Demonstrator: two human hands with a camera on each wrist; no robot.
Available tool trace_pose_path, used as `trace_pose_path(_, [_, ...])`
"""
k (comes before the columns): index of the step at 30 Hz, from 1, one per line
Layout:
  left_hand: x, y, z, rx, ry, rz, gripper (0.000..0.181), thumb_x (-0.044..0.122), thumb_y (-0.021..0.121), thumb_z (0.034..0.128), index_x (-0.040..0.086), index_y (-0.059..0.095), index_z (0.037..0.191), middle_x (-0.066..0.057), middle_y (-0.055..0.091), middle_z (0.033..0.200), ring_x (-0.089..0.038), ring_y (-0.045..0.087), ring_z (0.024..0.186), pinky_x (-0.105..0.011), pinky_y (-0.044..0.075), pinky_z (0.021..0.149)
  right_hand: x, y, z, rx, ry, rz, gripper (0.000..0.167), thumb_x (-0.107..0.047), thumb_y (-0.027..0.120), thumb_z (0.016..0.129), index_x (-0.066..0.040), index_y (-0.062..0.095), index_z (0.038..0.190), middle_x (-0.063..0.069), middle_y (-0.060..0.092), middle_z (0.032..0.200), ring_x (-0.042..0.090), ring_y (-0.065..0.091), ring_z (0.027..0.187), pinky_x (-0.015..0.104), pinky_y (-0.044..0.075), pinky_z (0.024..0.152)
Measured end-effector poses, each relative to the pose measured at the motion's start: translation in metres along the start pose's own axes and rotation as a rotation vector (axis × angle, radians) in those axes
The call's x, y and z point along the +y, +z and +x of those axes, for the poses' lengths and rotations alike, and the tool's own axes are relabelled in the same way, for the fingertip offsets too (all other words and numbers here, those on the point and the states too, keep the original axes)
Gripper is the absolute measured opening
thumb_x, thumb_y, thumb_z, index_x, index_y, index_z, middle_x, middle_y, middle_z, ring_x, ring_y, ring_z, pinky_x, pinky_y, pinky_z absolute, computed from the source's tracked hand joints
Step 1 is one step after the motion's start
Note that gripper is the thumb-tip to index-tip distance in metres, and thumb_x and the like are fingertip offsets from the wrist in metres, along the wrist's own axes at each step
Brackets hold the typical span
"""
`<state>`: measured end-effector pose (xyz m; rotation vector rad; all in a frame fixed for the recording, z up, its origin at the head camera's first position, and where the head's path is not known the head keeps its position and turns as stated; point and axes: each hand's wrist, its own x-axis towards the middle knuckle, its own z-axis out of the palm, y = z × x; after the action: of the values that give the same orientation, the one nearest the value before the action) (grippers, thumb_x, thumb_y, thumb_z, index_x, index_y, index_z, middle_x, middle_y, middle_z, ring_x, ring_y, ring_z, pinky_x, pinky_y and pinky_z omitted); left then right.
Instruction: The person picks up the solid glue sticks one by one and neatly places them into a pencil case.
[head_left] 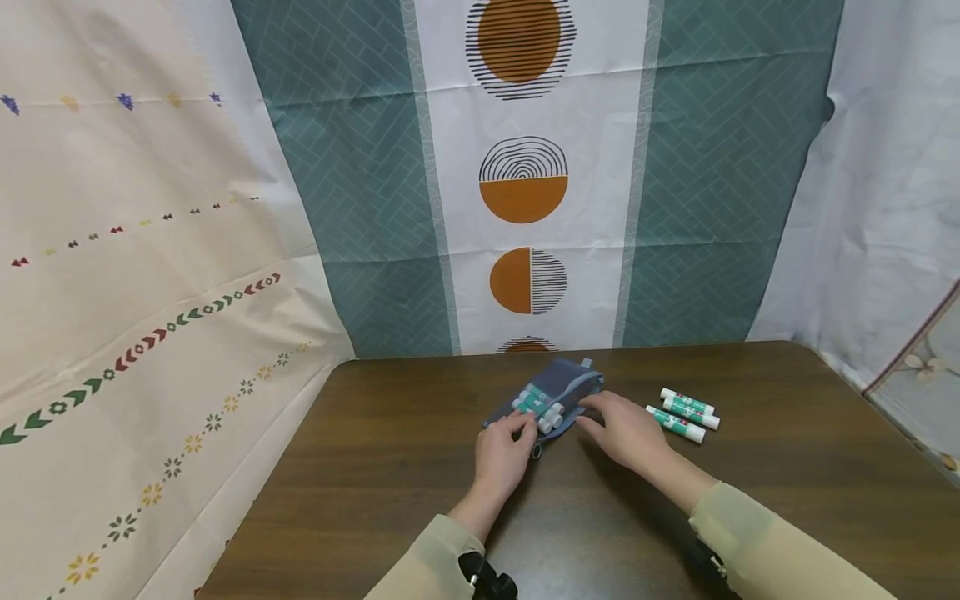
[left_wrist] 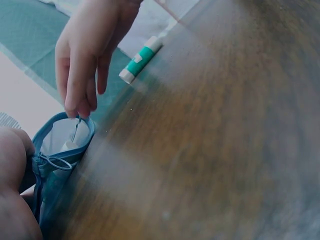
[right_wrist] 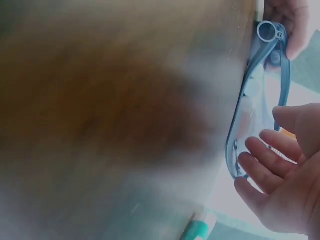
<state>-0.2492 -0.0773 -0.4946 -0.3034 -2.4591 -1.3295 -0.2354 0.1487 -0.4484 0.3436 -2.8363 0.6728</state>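
Observation:
A blue zip pouch (head_left: 573, 385) with a see-through side lies on the table, several green-and-white glue sticks (head_left: 536, 403) showing inside. Its mouth gapes in both wrist views, and a ring-shaped zipper pull (right_wrist: 267, 31) hangs at the near end. My left hand (head_left: 502, 458) pinches the pouch's near edge beside that pull. At the right side of the mouth is my right hand (head_left: 626, 429), its fingers loosely bent and spread. In the right wrist view its thumb (right_wrist: 295, 120) is against one rim, apart from the fingers, with no glue stick between them.
Three loose glue sticks (head_left: 682, 412) lie close together right of my right hand on the brown wooden table (head_left: 405, 467). Patterned cloth (head_left: 360, 167) hangs behind the table's far edge, with pale cloth (head_left: 187, 375) along the left and more white cloth at right.

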Motion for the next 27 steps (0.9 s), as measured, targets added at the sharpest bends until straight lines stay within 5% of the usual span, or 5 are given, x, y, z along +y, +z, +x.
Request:
trace_pose_path(14, [-0.001, 0.001, -0.001, -0.022, -0.011, -0.004, 0.023, 0.023, 0.073, 0.1042, 0.013, 0.088, 0.119, -0.009, 0.08, 0.126, -0.045, 0.068, 0.132, -0.064, 0.047, 0.117, 0.031, -0.029, -0.029, 0.07, 0.065, 0.068, 0.043, -0.034, 0.075, 0.107, -0.009, 0.073, 0.143, 0.018, 0.071, 0.14, 0.043, 0.073, 0.116, 0.059, 0.061, 0.081])
trace_pose_path(20, [-0.001, 0.004, 0.0, -0.021, -0.005, -0.007, 0.023, 0.025, 0.073, 0.1046, 0.015, 0.088, 0.119, -0.007, 0.081, 0.125, -0.043, 0.069, 0.132, -0.063, 0.048, 0.116, 0.044, -0.046, -0.039, 0.12, 0.067, 0.02, 0.045, -0.034, 0.075, 0.107, -0.008, 0.072, 0.143, 0.022, 0.069, 0.144, 0.047, 0.071, 0.121, 0.068, 0.058, 0.087])
trace_pose_path(27, [-0.001, 0.001, 0.0, -0.021, -0.017, -0.017, 0.023, 0.022, 0.073, 0.1041, 0.013, 0.088, 0.119, -0.005, 0.081, 0.123, -0.043, 0.068, 0.132, -0.063, 0.048, 0.116, 0.063, -0.058, -0.051, 0.146, 0.099, -0.019, 0.048, -0.034, 0.077, 0.105, -0.008, 0.071, 0.145, 0.022, 0.067, 0.147, 0.046, 0.071, 0.119, 0.063, 0.06, 0.077])
